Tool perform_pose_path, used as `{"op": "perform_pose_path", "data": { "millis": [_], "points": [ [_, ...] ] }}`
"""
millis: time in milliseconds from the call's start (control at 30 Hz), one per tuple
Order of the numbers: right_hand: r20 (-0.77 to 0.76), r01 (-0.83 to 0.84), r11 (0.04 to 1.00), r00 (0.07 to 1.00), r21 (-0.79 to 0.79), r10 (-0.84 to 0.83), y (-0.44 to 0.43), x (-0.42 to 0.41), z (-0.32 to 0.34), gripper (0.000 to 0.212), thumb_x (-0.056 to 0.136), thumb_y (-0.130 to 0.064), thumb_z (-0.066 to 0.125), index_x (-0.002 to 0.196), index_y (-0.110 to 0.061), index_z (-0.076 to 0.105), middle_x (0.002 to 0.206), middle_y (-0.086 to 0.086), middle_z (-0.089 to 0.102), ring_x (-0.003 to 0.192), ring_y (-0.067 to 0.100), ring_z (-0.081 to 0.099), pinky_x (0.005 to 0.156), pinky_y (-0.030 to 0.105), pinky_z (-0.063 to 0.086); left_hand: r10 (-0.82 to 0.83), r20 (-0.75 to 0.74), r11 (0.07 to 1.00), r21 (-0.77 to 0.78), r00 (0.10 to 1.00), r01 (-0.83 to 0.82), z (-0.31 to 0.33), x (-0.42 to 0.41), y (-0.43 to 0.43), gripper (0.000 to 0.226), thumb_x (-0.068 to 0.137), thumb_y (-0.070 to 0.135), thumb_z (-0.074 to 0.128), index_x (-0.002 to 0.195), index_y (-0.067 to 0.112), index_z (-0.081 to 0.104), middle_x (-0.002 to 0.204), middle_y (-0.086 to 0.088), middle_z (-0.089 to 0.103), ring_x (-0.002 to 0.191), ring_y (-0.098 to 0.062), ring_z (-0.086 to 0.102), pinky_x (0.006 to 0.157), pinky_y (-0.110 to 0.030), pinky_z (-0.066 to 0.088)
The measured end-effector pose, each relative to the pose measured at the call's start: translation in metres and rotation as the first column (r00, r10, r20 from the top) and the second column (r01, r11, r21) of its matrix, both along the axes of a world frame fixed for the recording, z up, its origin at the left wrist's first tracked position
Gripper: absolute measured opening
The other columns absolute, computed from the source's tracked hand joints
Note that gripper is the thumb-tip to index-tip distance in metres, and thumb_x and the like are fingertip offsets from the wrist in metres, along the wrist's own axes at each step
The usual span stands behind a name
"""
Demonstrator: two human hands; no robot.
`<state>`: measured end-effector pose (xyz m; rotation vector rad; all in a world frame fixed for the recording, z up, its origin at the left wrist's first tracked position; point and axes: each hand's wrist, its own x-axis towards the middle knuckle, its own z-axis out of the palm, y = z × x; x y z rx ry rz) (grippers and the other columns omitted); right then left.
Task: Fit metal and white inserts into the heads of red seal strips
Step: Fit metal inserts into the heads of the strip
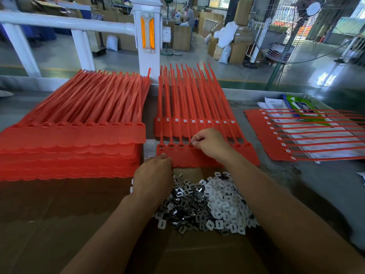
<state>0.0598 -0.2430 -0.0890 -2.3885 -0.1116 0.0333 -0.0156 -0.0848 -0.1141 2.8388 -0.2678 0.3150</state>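
Mid-frame, right hand [210,144] pinches a small insert at a red seal strip [197,157] head; left hand [154,175], fingers curled, touches the strip's lower edge.

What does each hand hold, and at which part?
The right hand pinches a small metal insert by its edge, over a strip head. The left hand presses the red strip sheet at its lower edge.

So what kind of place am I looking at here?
Most likely a factory assembly bench: stacked red seal strips, a loose pile of metal and white inserts on cardboard, and cartons and sacks across the shop floor behind.
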Motion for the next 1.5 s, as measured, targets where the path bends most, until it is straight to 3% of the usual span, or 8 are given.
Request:
{"op": "perform_pose_path", "data": {
  "millis": [167,433,633,767,933,1233,1400,1500],
  "points": [
    [-0.052,0.006,0.999,0.999,-0.035,-0.008,0.002,0.003,-0.002,0.015,0.088,-0.008,0.057,0.092,-0.005,0.071,0.101,0.007,0.069,0.088,0.014,0.06,0.076,0.025,0.045,-0.007,0.008,1.0,-0.005,1.0,0.007,0.0,-0.001,0.001,0.027,0.089,0.009,0.045,0.109,0.018,0.06,0.119,0.005,0.057,0.101,-0.014,0.057,0.074,-0.025,0.045],
    [-0.058,0.026,0.995,0.998,-0.101,-0.032,0.004,0.007,-0.004,0.013,0.085,-0.012,0.061,0.092,-0.008,0.073,0.099,0.004,0.07,0.082,0.009,0.057,0.071,0.022,0.041,-0.012,0.019,1.0,0.001,1.0,0.012,0.0,-0.001,0.001,0.025,0.089,0.008,0.043,0.104,0.018,0.061,0.114,0.006,0.058,0.098,-0.014,0.057,0.07,-0.024,0.044],
    [-0.029,0.07,0.995,0.997,-0.078,-0.072,0.006,0.009,-0.004,0.013,0.081,-0.006,0.064,0.09,-0.01,0.072,0.102,0.003,0.068,0.094,0.014,0.059,0.075,0.023,0.042,-0.014,0.023,1.0,-0.002,1.0,0.014,0.0,-0.001,0.001,0.027,0.089,0.008,0.044,0.107,0.017,0.061,0.117,0.005,0.058,0.099,-0.014,0.058,0.073,-0.025,0.047],
    [-0.021,0.07,0.994,0.997,-0.087,-0.073,0.007,0.011,-0.004,0.015,0.079,-0.006,0.062,0.086,-0.011,0.073,0.099,0.002,0.07,0.088,0.012,0.059,0.059,0.016,0.038,-0.011,0.025,1.0,-0.005,1.0,0.011,-0.001,0.0,0.001,0.029,0.089,0.007,0.043,0.109,0.017,0.062,0.119,0.004,0.058,0.101,-0.014,0.058,0.076,-0.026,0.048],
    [-0.017,0.072,0.99,0.997,-0.122,-0.075,0.007,0.013,-0.006,0.015,0.081,-0.006,0.058,0.082,-0.008,0.073,0.095,0.006,0.071,0.086,0.016,0.063,0.071,0.029,0.049,-0.009,0.024,1.0,-0.005,1.0,0.009,-0.001,0.001,0.001,0.027,0.091,0.01,0.043,0.109,0.018,0.062,0.12,0.005,0.058,0.101,-0.014,0.058,0.074,-0.025,0.047],
    [-0.129,0.045,0.993,0.991,0.108,-0.031,-0.003,0.004,0.008,0.006,0.085,-0.011,0.063,0.088,-0.015,0.067,0.091,-0.004,0.062,0.078,0.002,0.051,0.062,0.017,0.038,-0.003,0.031,1.0,-0.021,1.0,0.004,-0.002,0.001,0.001,0.029,0.09,0.008,0.042,0.11,0.018,0.061,0.119,0.005,0.059,0.099,-0.014,0.059,0.073,-0.026,0.047],
    [-0.056,-0.13,0.988,0.99,-0.079,0.126,0.0,-0.017,0.019,0.004,0.083,-0.016,0.066,0.086,-0.019,0.066,0.086,-0.013,0.057,0.084,0.004,0.051,0.072,0.019,0.036,-0.001,0.033,1.0,-0.005,0.999,0.002,-0.003,0.001,0.001,0.028,0.09,0.009,0.042,0.108,0.018,0.061,0.114,0.005,0.06,0.097,-0.015,0.059,0.071,-0.026,0.046],
    [-0.133,-0.302,0.939,0.95,-0.163,0.283,0.009,-0.034,0.023,0.015,0.082,-0.019,0.067,0.097,-0.018,0.069,0.081,-0.019,0.057,0.077,-0.001,0.054,0.067,0.015,0.039,0.002,0.023,1.0,-0.008,1.0,-0.002,-0.003,0.001,0.0,0.028,0.089,0.009,0.043,0.108,0.018,0.061,0.112,0.004,0.06,0.096,-0.016,0.059,0.069,-0.026,0.045]
  ]
}}
